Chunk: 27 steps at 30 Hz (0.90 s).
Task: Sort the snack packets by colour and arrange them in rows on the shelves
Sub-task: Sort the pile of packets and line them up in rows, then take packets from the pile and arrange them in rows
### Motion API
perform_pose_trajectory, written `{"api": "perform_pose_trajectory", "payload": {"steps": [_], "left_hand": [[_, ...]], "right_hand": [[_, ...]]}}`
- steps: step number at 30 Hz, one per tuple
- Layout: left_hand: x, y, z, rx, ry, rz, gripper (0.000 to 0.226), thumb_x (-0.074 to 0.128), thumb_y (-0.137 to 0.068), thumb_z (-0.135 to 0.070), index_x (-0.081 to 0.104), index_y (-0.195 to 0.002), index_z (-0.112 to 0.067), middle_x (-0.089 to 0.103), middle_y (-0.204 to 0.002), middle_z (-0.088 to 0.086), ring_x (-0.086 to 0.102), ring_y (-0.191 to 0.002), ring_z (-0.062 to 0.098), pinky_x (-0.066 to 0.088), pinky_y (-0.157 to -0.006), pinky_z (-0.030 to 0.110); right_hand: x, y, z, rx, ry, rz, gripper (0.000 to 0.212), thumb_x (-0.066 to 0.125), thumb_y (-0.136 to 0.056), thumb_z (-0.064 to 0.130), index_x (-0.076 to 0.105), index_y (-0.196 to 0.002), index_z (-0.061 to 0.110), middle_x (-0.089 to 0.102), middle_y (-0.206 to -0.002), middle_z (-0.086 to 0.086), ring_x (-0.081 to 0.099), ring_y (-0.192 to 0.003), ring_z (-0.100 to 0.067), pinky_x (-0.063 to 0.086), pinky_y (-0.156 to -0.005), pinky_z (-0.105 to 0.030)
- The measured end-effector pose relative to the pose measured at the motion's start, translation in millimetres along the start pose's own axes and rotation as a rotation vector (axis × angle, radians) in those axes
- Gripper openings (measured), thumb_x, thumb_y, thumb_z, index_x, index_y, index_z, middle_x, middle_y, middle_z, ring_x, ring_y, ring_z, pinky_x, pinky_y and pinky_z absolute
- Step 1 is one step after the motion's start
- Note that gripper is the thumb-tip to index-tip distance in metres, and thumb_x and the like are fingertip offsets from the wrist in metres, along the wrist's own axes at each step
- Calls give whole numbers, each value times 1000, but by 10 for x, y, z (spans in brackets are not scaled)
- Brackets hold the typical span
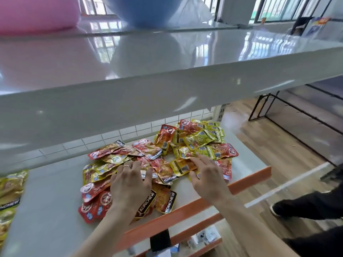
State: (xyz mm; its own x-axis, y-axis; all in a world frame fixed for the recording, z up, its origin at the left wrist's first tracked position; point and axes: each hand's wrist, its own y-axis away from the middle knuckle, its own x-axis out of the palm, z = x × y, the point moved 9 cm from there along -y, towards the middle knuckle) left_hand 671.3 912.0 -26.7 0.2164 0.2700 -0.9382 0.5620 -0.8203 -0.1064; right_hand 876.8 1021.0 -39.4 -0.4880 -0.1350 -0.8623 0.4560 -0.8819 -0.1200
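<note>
Your left hand [130, 180] rests flat on the packets [163, 145], fingers spread. Your right hand [207, 175], also spread, touches those further right. Neither grips anything. The red, orange and yellow pile lies mixed on the shelf [55, 191], so sorting looks barely begun. Next, pick out one colour. Black bands read KONCHEW.

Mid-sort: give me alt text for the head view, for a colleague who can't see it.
The left hand and right hand rest with fingers spread on a mixed pile of red, orange and yellow snack packets on a grey shelf with an orange front edge. More yellow packets lie at the shelf's far left; a glossy white upper shelf overhangs.
</note>
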Motion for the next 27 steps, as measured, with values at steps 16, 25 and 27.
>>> {"api": "perform_pose_trajectory", "payload": {"steps": [16,25,27], "left_hand": [[27,-98,-44,-23,-103,23,38,60,-93,-51,60,-118,-22,67,-106,-2,59,-105,20,45,-90,34],[78,-124,65,-315,348,275,79,72,-83,-11,30,-150,-8,50,-93,-5,52,-88,16,48,-76,31],[109,-110,73,-355,376,305,71,62,-87,-7,33,-152,-8,56,-125,7,54,-110,22,48,-88,35]], "right_hand": [[206,-53,-227,11,233,6,64,67,-84,52,50,-138,21,49,-128,-2,42,-124,-25,36,-100,-45],[109,6,-82,-185,225,-108,46,78,-66,6,70,-110,19,65,-101,-1,64,-97,-24,51,-80,-39],[65,14,-78,-202,246,-140,44,75,-65,6,71,-108,16,65,-97,-2,64,-92,-24,54,-76,-38]]}}
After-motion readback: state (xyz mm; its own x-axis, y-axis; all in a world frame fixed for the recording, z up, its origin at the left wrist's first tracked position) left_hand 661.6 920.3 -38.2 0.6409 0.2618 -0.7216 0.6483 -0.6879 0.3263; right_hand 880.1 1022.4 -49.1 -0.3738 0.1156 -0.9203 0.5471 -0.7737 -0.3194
